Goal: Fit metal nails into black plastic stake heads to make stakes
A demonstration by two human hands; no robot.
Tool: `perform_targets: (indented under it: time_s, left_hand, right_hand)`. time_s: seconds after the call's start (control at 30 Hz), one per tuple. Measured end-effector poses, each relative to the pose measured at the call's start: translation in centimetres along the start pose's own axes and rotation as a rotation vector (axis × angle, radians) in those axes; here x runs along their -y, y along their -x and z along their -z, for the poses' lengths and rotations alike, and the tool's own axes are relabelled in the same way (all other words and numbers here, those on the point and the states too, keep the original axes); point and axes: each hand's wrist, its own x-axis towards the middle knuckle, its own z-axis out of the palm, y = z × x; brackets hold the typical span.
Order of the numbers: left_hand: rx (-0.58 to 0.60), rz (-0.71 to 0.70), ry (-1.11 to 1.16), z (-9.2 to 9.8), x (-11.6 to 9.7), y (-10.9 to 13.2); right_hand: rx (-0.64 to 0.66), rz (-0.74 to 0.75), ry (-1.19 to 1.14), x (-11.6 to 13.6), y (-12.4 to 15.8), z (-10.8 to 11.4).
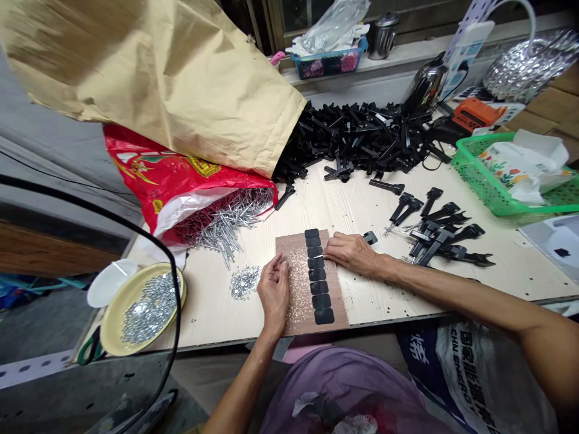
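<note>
A brown board (296, 283) lies near the table's front edge, with a column of several black rounded pieces (321, 301) along its right part. My right hand (350, 252) reaches in from the right, fingertips pinched at one of the upper black pieces, where a small silvery rod shows; whether the fingers grip it is unclear. Over the board's left edge is my left hand (274, 292), its fingers curled together, and what they hold, if anything, is hidden. Small metal bits (245, 282) lie in a loose pile just left of it.
A yellow bowl (108, 322) of metal bits stands front left. Behind it, a red bag (149, 163) spills nails (221, 226) under a tan sack (181, 78). Black plastic parts (357, 135) are heaped at the back, more (436, 241) at right, near a green basket (484, 181).
</note>
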Motion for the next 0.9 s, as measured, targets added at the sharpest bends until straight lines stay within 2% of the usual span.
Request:
perform_targets:
  time_s: [0.13,0.17,0.33,0.47,0.53,0.67,0.73,0.77,0.83,0.9]
  left_hand:
    - [0.013,0.033,0.007,0.0,-0.1,0.0]
    - [0.015,0.038,0.004,0.0,-0.1,-0.1]
    - [0.025,0.044,0.008,0.1,0.1,0.0]
    - [0.043,0.039,0.026,0.3,0.2,0.1]
    - [0.034,0.045,0.015,0.4,0.1,0.1]
    - [0.028,0.043,0.008,0.5,0.1,0.1]
    - [0.033,0.031,0.031,0.4,0.1,0.2]
    - [0.034,0.020,0.041,0.4,0.1,0.2]
    - [0.016,-0.011,0.050,0.5,-0.1,0.4]
    - [-0.035,-0.040,0.053,1.5,-0.3,0.6]
  right_hand:
    - [0.117,0.300,-0.063,2.3,2.4,0.5]
    - [0.128,0.312,-0.069,2.5,2.7,0.7]
    - [0.067,0.009,-0.085,1.1,1.7,1.4]
    - [0.089,-0.049,-0.078,0.0,1.0,2.4]
    - [0.128,-0.068,-0.016,-0.6,1.5,4.2]
    - [0.302,-0.083,0.197,-2.3,2.4,10.1]
    - [0.259,-0.103,0.282,-3.3,1.0,11.9]
    - [0.206,-0.110,0.313,-3.7,-0.3,12.1]
    - [0.090,-0.094,0.347,-4.5,-4.2,10.5]
    - [0.012,-0.022,0.343,-5.3,-9.0,7.1]
